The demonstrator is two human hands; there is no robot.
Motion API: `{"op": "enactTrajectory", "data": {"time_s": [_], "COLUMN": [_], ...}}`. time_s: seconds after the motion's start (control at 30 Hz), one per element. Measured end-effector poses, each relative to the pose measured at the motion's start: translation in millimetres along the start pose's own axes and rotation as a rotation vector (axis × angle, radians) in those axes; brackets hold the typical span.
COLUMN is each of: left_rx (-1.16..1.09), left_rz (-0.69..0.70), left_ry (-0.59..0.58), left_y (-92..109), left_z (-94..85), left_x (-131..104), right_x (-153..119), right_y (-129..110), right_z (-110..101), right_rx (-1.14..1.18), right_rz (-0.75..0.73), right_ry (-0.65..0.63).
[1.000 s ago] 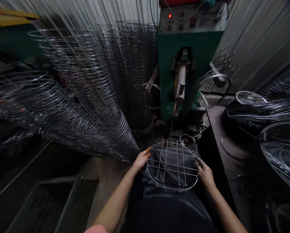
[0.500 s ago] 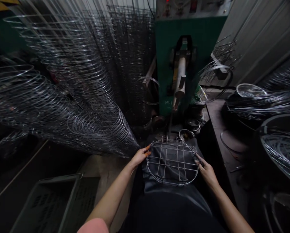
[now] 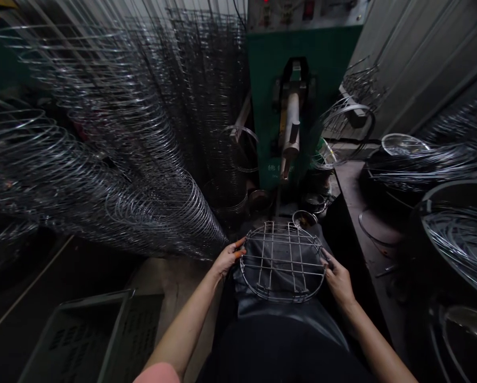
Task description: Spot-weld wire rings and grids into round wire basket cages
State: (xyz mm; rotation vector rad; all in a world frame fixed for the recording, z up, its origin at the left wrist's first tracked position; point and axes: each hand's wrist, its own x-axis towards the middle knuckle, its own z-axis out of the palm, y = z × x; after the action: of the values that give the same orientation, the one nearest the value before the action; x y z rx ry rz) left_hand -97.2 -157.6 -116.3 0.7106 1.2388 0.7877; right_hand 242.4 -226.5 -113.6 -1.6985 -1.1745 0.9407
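Observation:
A round wire rack (image 3: 283, 263) with crossing bars lies over my lap, above a dark apron (image 3: 278, 314). My left hand (image 3: 229, 257) grips its left edge, with orange coverings on the thumb and a finger. On the opposite edge my right hand (image 3: 337, 274) is closed round the rim. Just beyond the rack sits a small round dish (image 3: 304, 218). A green machine (image 3: 264, 106) with a metal arm (image 3: 292, 119) stands in front of me, the arm's tip above and beyond the rack.
Tall leaning stacks of wire rings (image 3: 150, 138) fill the left side. A plastic crate (image 3: 118, 332) is at the lower left. On the right, a bench (image 3: 352, 213) stands beside a big tub of wires (image 3: 432, 213). More wire bundles (image 3: 426, 170) lie behind it.
The view has shifted slightly, so the machine and wire stacks appear a little further left. Both hands still hold the rack, which has barely moved.

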Motion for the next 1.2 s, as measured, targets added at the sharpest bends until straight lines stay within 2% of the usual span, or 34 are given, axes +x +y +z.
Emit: {"op": "enactTrajectory", "data": {"time_s": [0.13,0.27,0.4,0.6,0.87,1.0,1.07,1.2], "left_rx": [0.044,0.23,0.342,0.306,0.313,0.342,0.354,0.473], "left_rz": [0.011,0.114,0.189,0.2,0.207,0.186,0.172,0.059], "left_ry": [-0.015,-0.035,-0.102,-0.15,-0.018,0.012,-0.039,-0.382], "left_y": [2,8,14,8,-7,-7,0,17], "left_z": [-0.2,-3.2,-5.7,-8.4,-7.4,-11.9,-20.6,-39.5], "left_x": [0,4,9,9,14,13,8,-7], "right_x": [-3,-1,0,-7,-9,-10,-11,-10], "right_y": [1,2,3,4,11,11,9,-1], "right_z": [-4,-7,-7,-4,-4,-1,-1,-8], "right_rx": [-0.003,-0.058,-0.073,-0.087,-0.053,-0.065,-0.071,-0.096], "right_rz": [0.007,0.026,0.03,-0.002,0.022,0.012,0.005,0.016], "right_ry": [-0.049,-0.042,-0.043,-0.011,0.002,0.019,0.015,-0.067]}}
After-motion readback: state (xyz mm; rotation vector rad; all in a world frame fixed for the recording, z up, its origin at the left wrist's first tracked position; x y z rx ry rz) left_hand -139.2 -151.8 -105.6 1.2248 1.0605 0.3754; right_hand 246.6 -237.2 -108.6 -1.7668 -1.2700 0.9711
